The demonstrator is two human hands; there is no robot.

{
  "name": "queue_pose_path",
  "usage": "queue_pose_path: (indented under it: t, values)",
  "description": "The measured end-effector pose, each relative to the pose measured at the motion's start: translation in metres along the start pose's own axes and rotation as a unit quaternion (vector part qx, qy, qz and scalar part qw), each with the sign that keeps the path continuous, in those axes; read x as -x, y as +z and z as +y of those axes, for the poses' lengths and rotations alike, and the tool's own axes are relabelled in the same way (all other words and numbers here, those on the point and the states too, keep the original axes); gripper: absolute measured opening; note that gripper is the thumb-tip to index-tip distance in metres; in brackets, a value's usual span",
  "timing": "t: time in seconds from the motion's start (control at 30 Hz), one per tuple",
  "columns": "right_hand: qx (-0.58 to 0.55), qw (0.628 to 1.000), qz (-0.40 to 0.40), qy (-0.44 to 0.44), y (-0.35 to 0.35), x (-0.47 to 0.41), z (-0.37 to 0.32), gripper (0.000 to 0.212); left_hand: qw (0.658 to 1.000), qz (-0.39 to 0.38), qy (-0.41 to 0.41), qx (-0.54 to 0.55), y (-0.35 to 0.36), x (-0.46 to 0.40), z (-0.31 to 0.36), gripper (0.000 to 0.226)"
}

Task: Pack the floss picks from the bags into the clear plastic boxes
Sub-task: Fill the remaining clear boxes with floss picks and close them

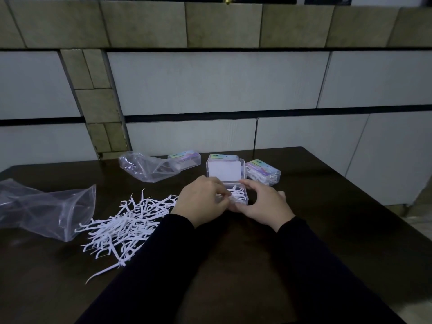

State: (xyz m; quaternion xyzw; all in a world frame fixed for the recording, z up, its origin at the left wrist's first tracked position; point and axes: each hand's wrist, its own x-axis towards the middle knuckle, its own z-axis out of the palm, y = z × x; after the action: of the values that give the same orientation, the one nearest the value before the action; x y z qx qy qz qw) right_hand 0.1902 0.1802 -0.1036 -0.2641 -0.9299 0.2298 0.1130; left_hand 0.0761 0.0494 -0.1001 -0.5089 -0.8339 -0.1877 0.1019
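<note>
Partly done: three closed boxes behind, open box half filled. Left hand pinching picks into it, right hand curled round its side. Large pile of floss picks left on tabletop beside emptied bags.

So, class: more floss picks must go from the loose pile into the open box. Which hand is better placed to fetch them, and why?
Probably the left hand: the loose pile lies directly on its side of the open box, while the right hand steadies the box on the far side.
</note>
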Motion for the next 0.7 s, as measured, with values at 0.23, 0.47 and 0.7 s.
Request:
queue_pose_path:
  t: [0.23, 0.47, 0.7]
  values:
    - [0.011, 1.000, 0.003, 0.007, 0.003, 0.001, -0.001, 0.073, 0.999, 0.032, -0.015, -0.005, 0.003, 0.002, 0.000, 0.027]
    - [0.045, 0.999, 0.027, -0.014, 0.006, 0.007, -0.010, 0.078, 0.994, 0.107, -0.019, 0.008, 0.008, 0.012, 0.000, 0.023]
    - [0.057, 0.993, 0.073, -0.071, 0.003, 0.021, -0.033, 0.068, 0.983, 0.178, -0.042, -0.005, 0.010, 0.025, 0.003, 0.014]
